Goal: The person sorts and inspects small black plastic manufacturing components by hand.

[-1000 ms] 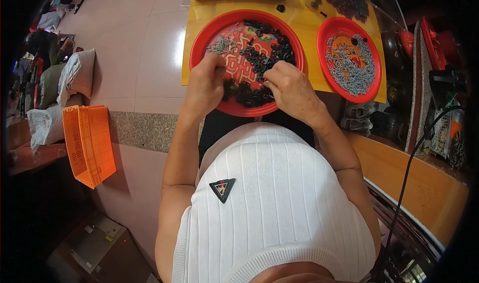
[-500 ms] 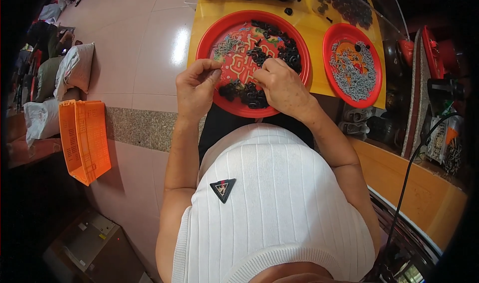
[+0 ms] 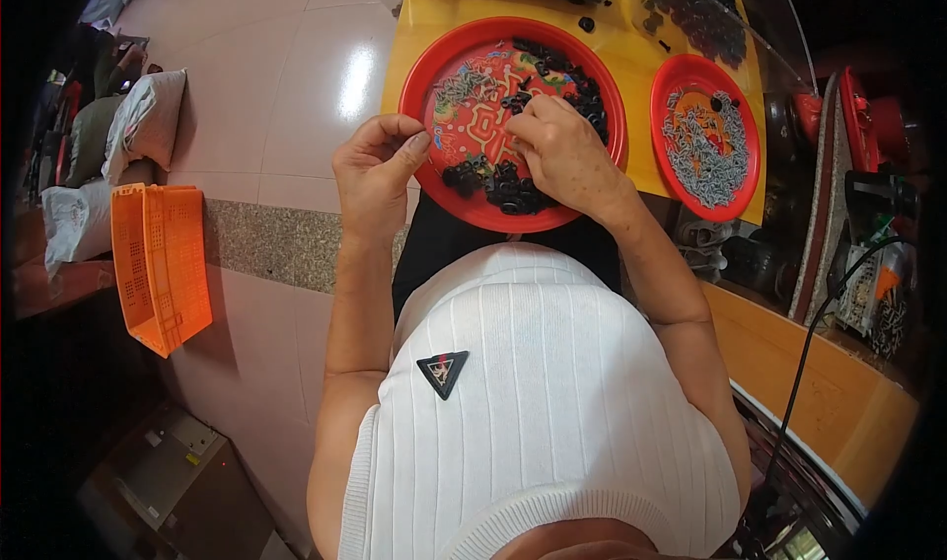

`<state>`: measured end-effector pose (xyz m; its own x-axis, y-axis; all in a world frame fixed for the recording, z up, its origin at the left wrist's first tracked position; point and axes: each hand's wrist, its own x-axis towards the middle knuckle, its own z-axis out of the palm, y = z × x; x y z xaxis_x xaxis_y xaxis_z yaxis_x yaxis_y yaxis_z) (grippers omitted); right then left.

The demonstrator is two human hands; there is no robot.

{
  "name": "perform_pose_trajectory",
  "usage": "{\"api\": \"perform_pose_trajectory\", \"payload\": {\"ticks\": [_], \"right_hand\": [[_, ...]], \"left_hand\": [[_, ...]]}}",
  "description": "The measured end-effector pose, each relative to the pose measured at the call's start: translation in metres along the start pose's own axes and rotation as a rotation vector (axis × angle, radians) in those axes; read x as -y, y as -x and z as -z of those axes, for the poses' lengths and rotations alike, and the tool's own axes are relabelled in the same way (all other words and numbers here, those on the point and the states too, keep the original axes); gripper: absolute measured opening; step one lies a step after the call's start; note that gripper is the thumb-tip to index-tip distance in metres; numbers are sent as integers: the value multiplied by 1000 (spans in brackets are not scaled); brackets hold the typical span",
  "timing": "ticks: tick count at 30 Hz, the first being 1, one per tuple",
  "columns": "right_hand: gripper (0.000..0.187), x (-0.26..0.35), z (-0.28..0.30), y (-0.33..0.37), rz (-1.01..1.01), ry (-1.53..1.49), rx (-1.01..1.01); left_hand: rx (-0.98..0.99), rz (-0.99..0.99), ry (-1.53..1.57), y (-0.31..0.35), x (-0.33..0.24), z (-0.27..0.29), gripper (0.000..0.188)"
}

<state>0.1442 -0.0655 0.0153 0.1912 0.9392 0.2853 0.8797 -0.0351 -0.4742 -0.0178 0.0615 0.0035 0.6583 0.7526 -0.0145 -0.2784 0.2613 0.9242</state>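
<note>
A round red tray (image 3: pixel 414 78) with a patterned bottom lies in front of me. It carries small silvery screws (image 3: pixel 468 88) at its left and piles of small black parts (image 3: pixel 520 187) along its near and right sides. My left hand (image 3: pixel 380 170) is at the tray's left rim, thumb and fingers pinched together; whatever is between them is too small to make out. Over the middle right of the tray is my right hand (image 3: pixel 572 155), its fingers curled and closed near the black parts. Its fingertips are partly hidden, and anything in them cannot be made out.
A second red tray (image 3: pixel 659 155) full of silvery screws stands to the right on the yellow table (image 3: pixel 636 67). Clear bins (image 3: pixel 710 17) of black parts are at the back. An orange crate (image 3: pixel 163 264) and white sacks (image 3: pixel 148 126) stand on the floor at left.
My left hand has moved slightly left, away from my right hand and off the tray's inside. My right hand has shifted a little to the right. The view has turned slightly.
</note>
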Motion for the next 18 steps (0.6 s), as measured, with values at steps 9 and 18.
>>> {"api": "perform_pose_trajectory", "payload": {"ticks": [9, 18], "right_hand": [[8, 14, -4, 1, 12, -51, 130], [8, -3, -6, -13, 15, -15, 25]], "left_hand": [[-11, 45, 85, 0, 1, 1, 12], [-1, 54, 123, 0, 2, 0, 13]]}}
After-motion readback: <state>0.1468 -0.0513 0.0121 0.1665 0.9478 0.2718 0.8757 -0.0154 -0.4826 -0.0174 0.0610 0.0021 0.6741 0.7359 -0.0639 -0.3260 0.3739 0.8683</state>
